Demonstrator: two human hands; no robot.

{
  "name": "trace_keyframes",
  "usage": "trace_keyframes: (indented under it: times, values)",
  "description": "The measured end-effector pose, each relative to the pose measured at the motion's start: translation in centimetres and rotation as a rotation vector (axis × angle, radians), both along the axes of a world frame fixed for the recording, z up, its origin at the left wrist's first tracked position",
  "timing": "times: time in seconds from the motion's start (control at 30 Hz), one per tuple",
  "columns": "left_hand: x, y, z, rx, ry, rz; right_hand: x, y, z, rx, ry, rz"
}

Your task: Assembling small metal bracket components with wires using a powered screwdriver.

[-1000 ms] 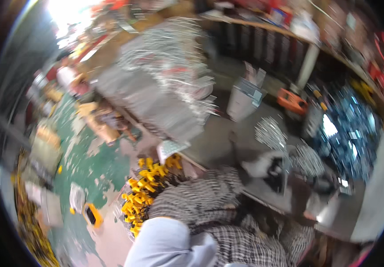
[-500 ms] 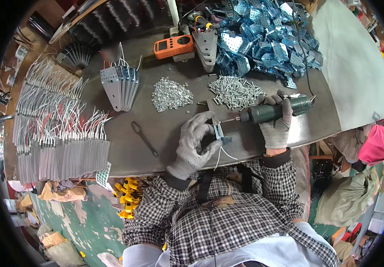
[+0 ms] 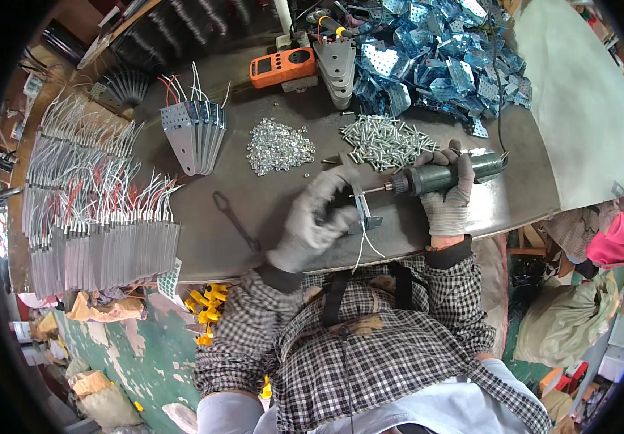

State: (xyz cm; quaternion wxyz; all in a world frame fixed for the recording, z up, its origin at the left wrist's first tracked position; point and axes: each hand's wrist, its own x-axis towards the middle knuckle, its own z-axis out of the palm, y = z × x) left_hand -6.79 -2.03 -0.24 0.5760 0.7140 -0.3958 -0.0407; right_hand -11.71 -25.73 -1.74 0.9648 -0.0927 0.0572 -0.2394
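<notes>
My right hand [image 3: 448, 192] is wrapped round a dark green electric screwdriver [image 3: 427, 179]. Its bit points left and reaches a small metal plate [image 3: 362, 205] standing on edge, with a dark block [image 3: 374, 223] at its near end and white wires [image 3: 364, 247] hanging below. My left hand [image 3: 317, 217], in a grey glove, is beside the plate's left side. Motion smears its fingers. They curve with a gap between thumb and forefinger; the upper fingers lie close to the plate's far end, and whether they touch it is unclear.
Beyond my hands lie piles of screws [image 3: 388, 142] and nuts [image 3: 278, 147]. A dark flat wrench [image 3: 235, 220] is left of my left hand. Wired grey plates [image 3: 194, 137] stand grouped, rows of wired strips [image 3: 102, 246] at left. Blue-filmed brackets [image 3: 435, 65] and an orange meter [image 3: 283, 66] are behind.
My left thumb has come away from the plate's near end, and the left hand has shifted slightly left. My right hand still holds the screwdriver against the plate.
</notes>
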Motion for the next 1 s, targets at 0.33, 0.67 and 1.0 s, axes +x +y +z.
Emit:
trace_keyframes:
  times: [0.33,0.67,1.0]
  values:
    - [5.6,2.2,0.9,1.117,-0.562,0.22,-0.3,0.2,0.4,0.0,-0.008,0.037]
    - [-0.9,0.4,-0.7,-0.092,0.568,0.29,-0.3,0.1,0.4,0.045,0.016,0.024]
    - [-3.7,-2.5,-1.6,-0.397,0.639,0.408,-0.2,0.1,0.1,0.047,-0.017,0.036]
